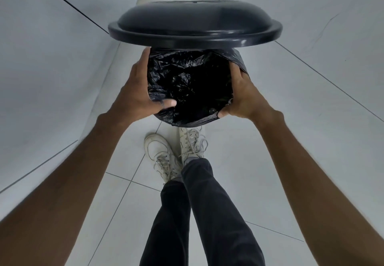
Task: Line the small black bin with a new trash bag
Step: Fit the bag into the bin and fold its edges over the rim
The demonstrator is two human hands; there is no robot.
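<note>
While both hands work the rim, the item stands as follows. Small black bin (204,120): on the tiled floor (291,141), just ahead of the white shoes (166,153); its body is almost wholly hidden by the liner, so only its draped outline shows. Lid (195,23): raised, tilted up over the far side of the opening; what holds it up is not visible. Trash bag (187,78): black, crinkled, seated inside the bin, its mouth folded outward over the rim on the near and right sides. Left hand (141,91): closed on the bag's edge at the left rim, thumb pressed inside the opening. Right hand (241,97): closed on the bag's edge at the right rim, fingers curled over the folded film.

Risks, judged: thin film may tear if either hand pulls hard across the rim; the cuff on the far side, hidden under the lid, may be unseated and slip inward; the lid could drop onto the hands if its support gives; trapped air may keep the bag from settling to the bottom.
</note>
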